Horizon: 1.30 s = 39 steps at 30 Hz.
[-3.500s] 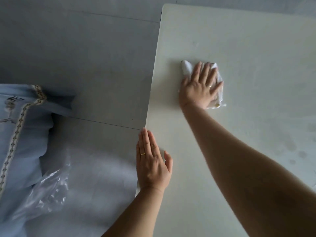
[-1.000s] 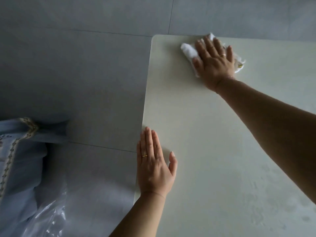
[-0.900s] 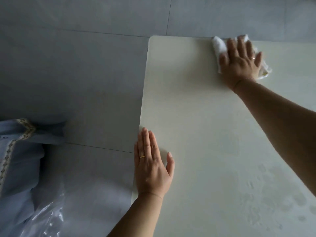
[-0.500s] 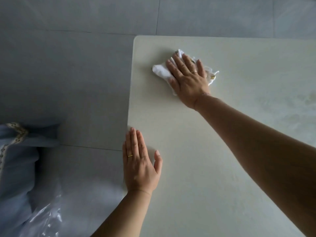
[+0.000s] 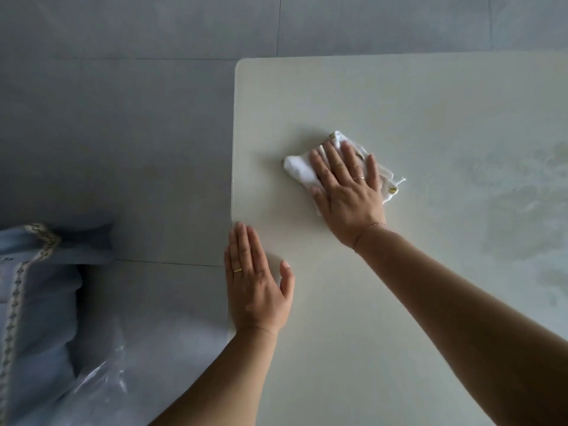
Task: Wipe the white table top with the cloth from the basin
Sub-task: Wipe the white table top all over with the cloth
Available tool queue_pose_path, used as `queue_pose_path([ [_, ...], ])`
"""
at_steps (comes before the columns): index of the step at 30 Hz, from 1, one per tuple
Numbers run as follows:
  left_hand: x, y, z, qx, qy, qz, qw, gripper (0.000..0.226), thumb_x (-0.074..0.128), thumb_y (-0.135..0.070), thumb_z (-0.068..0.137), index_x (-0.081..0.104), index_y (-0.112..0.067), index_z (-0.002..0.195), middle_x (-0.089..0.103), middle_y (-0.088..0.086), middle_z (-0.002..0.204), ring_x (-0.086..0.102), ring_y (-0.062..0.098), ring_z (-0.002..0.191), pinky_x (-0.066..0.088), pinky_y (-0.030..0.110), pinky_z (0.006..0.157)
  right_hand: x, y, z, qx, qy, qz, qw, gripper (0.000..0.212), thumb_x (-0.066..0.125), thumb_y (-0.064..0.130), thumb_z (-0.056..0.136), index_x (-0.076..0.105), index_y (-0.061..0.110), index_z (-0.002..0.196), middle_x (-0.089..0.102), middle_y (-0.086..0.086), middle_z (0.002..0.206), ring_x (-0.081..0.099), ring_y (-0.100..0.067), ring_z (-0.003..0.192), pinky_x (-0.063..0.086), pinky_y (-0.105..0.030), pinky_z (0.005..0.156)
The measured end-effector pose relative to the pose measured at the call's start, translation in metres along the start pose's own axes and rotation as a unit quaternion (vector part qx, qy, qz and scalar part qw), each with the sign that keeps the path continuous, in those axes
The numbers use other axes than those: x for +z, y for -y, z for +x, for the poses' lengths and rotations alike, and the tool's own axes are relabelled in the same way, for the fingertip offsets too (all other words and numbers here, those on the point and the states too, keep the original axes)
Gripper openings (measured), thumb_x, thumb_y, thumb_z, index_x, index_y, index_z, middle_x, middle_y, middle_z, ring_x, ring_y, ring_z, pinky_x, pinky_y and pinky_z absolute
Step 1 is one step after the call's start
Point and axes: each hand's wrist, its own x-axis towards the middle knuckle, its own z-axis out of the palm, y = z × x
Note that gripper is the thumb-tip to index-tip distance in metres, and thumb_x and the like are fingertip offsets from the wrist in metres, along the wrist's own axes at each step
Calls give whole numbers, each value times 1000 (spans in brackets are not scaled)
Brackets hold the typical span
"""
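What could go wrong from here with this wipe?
1. The cloth is bunched under the flat right hand, and a loose corner sticks out. It may slide free or wipe unevenly.
2. The left hand rests right at the left edge of the table top, and its outer side seems to overhang. It could slip off if leaned on.
3. Smeary patches show on the right side and may get missed.

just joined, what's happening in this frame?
A person is wiping the white table top. The right hand presses a crumpled white cloth flat against it, not far from the table's left edge. The left hand rests flat at that edge, nearer the person. Faint damp streaks show further right.
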Motion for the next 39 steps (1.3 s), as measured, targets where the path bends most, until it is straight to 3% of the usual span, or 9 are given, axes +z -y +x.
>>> queue_pose_path([
  [2,-1,0,0,3,-1,0,1000,72,35,-40,89,26,5,145,22,22,154,22,35,142,15,41,118,-7,-39,-11,10,-11,-18,1000,58,19,52,95,20,30,148,17,3,158,8,-21,146,0,-48,115],
  [5,-2,-1,0,7,-5,-2,1000,73,34,-40,89,25,6,145,22,23,153,22,35,142,16,42,117,-16,-89,-28,178,-32,-1,984,61,15,54,92,18,30,149,12,3,159,4,-21,146,-1,-50,117],
  [9,-4,-3,0,9,-1,-2,1000,73,33,-39,88,25,7,144,22,24,153,23,36,142,16,44,117,-5,-40,-37,305,-53,50,950,57,24,45,96,16,28,150,7,0,159,-1,-22,146,-5,-54,115],
  [16,-4,-2,0,10,-16,-17,1000,73,35,-38,86,27,7,144,23,23,153,23,37,142,19,46,116,10,-1,-97,13,-14,1,1000,55,24,47,96,24,28,147,16,6,155,11,-22,145,2,-51,116],
  [20,-3,-3,0,13,-22,-18,1000,72,34,-38,87,28,7,143,23,23,153,23,37,141,18,45,117,-2,-63,-110,180,-29,-2,983,57,20,49,94,22,30,148,14,5,158,8,-19,146,-1,-50,116],
  [24,-1,-2,-1,15,-35,-14,999,71,36,-36,87,29,8,142,26,25,152,25,38,140,19,45,116,8,-24,-104,342,-61,61,936,56,29,43,96,18,29,149,10,3,159,1,-20,146,-4,-53,115],
  [28,-1,-2,0,12,-43,-9,999,71,37,-35,85,32,9,141,28,26,150,28,39,139,22,47,115,25,55,-137,182,-45,47,981,54,30,43,96,25,27,147,10,7,154,8,-24,145,-2,-52,114],
  [32,0,-1,-1,14,-44,-16,999,72,35,-36,86,29,7,143,24,24,153,23,36,142,18,44,117,23,16,-160,61,-16,-2,998,55,24,44,95,28,26,146,19,3,154,17,-25,144,9,-54,113],
  [39,2,-2,-1,8,-53,-16,998,73,33,-39,87,27,6,144,22,22,154,21,34,143,14,41,117,15,-25,-167,378,-52,57,923,58,20,47,94,15,30,149,8,5,159,-2,-19,146,-7,-52,114],
])
